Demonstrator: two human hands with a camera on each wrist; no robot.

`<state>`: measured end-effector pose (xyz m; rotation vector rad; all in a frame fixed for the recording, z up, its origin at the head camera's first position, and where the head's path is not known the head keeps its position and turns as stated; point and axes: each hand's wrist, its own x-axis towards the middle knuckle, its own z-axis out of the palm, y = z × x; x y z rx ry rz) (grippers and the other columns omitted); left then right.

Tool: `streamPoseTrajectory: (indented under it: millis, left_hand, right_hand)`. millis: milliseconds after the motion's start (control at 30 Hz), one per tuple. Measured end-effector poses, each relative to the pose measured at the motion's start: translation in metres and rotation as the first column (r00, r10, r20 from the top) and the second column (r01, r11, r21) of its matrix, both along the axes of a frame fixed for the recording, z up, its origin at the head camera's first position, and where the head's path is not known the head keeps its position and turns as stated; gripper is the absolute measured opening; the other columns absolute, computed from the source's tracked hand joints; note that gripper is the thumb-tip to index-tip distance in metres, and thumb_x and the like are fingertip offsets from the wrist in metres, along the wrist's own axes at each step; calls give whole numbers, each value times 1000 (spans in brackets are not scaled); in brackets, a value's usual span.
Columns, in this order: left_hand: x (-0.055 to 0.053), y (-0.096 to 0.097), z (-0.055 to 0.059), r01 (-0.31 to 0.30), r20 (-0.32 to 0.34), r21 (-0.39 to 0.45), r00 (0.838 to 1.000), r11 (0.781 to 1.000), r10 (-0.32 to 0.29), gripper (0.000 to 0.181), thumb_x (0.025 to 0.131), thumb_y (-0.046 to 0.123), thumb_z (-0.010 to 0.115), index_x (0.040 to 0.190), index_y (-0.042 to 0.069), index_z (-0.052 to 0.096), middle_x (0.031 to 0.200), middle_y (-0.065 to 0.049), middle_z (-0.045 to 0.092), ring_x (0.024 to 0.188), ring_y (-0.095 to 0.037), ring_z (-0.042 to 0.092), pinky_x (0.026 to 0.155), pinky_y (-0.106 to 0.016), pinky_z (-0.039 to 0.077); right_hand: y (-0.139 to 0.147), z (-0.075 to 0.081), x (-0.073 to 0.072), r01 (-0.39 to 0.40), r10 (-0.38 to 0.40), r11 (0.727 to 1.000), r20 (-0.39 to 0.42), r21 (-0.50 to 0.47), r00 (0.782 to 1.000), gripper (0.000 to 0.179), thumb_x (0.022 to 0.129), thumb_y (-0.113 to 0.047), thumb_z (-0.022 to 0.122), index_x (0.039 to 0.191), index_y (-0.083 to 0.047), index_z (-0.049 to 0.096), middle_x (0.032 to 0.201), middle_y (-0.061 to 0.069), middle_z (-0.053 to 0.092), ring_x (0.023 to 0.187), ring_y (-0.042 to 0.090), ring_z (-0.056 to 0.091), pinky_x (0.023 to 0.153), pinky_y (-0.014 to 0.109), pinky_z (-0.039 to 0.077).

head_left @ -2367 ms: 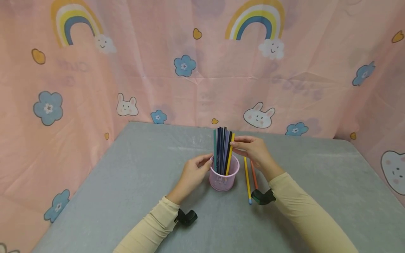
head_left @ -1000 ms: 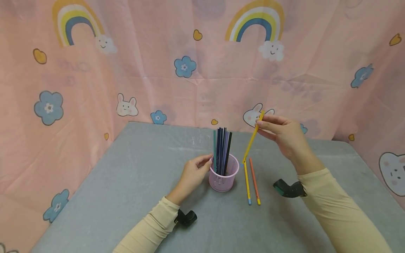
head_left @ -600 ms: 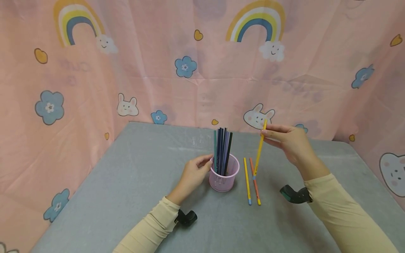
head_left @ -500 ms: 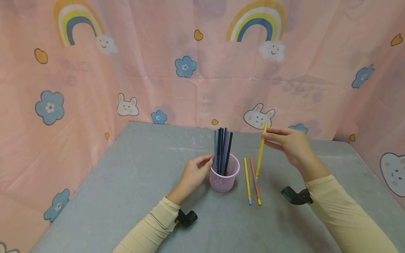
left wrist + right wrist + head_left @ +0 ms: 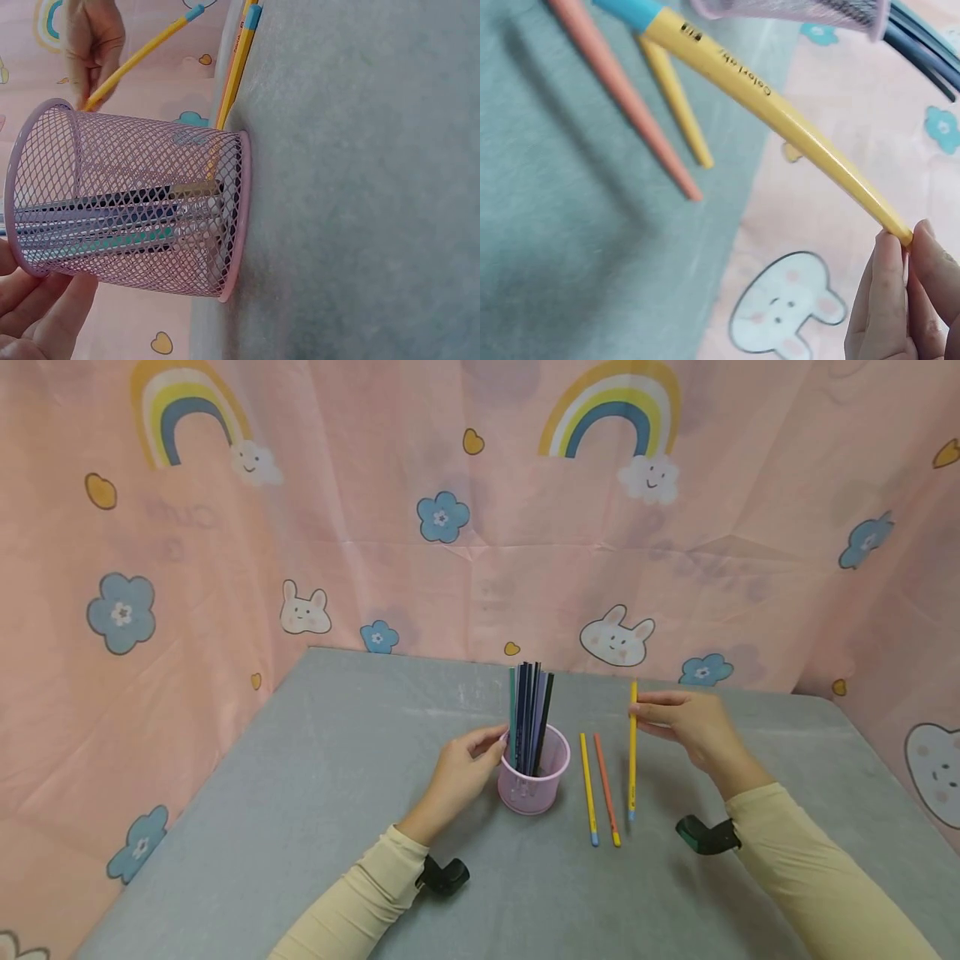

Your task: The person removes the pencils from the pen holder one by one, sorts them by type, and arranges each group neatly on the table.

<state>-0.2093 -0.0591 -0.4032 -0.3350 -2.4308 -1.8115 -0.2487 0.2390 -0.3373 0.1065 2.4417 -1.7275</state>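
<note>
Above the bench (image 5: 352,752), toward its far edge, the fingers of the right hand (image 5: 697,727) pointed left, pinching one yellow pencil (image 5: 633,756), blue end down. Fingers of the left hand (image 5: 457,777) held one mesh cup (image 5: 528,797); its sticks (image 5: 531,718) defied counting. Between lay one more yellow pencil (image 5: 588,789), one orange pencil (image 5: 607,789).

Head view high, facing forward-down; both wrist views close, sharing pink cup (image 5: 528,795).

Grey table (image 5: 330,768), lower frame: upright pink mesh pencil cup (image 5: 528,796) near centre; yellow pencil (image 5: 588,789), orange pencil (image 5: 607,789) lying right of it.
</note>
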Motion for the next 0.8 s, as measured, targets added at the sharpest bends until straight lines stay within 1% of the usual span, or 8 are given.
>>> streamPoseTrajectory:
  millis: [100, 233, 267, 400, 500, 700, 800]
  left_hand:
    - [0, 0, 0, -6, -3, -23, 1000, 1000, 6, 30, 93, 22, 56, 119, 9, 63, 115, -7, 66, 110, -19, 60, 91, -32, 50]
    - [-1, 0, 0, -6, 6, -26, 1000, 1000, 7, 31, 93, 22, 56, 120, 9, 63, 116, -6, 66, 110, -18, 60, 91, -31, 50]
    - [-1, 0, 0, -8, 14, -26, 1000, 1000, 8, 31, 93, 22, 56, 120, 9, 62, 116, -5, 66, 110, -17, 60, 92, -30, 50]
    - [-1, 0, -1, -6, 2, -19, 1000, 1000, 6, 31, 93, 20, 56, 120, 7, 62, 116, -6, 66, 110, -19, 60, 92, -31, 50]
    - [-2, 0, -1, -12, -1, -30, 1000, 999, 12, 30, 93, 22, 56, 120, 9, 63, 115, -5, 66, 110, -18, 60, 92, -31, 50]
    - [-2, 0, -2, -14, -10, -25, 1000, 1000, 13, 30, 93, 21, 56, 119, 9, 63, 114, -6, 66, 110, -19, 60, 92, -32, 50]
    - [-1, 0, -2, -9, -19, -11, 1000, 1000, 9, 29, 93, 21, 57, 118, 9, 64, 114, -8, 66, 110, -21, 60, 92, -34, 50]
  right_hand:
    - [3, -6, -2, -6, 6, 1000, 15, 18, 1000, 59, 83, -29, 68, 127, 6, 51, 81, -16, 66, 80, -2, 65, 78, 23, 55]
    - [7, -12, -4, -9, 8, 1000, 31, 24, 999, 60, 84, -28, 68, 127, 8, 49, 81, -15, 65, 78, -1, 65, 80, 25, 55]
    - [8, -13, -5, -6, 5, 1000, 41, 23, 999, 60, 84, -28, 68, 127, 8, 49, 81, -14, 65, 78, -1, 66, 80, 26, 54]
    - [8, -19, -8, 14, -17, 999, 98, 32, 995, 61, 82, -27, 70, 128, 8, 49, 84, -10, 67, 78, 1, 66, 86, 32, 52]
    - [8, -24, -10, 23, -30, 998, 135, 51, 990, 60, 81, -27, 71, 127, 7, 51, 86, -8, 68, 78, 2, 66, 88, 35, 51]
    - [8, -34, -15, -6, -8, 996, 162, 86, 987, 56, 82, -25, 70, 125, 6, 53, 87, -5, 69, 77, 4, 66, 88, 36, 52]
    - [8, -38, -17, 0, -16, 996, 168, 93, 986, 54, 83, -24, 70, 124, 6, 54, 86, -5, 69, 75, 4, 66, 86, 35, 53]
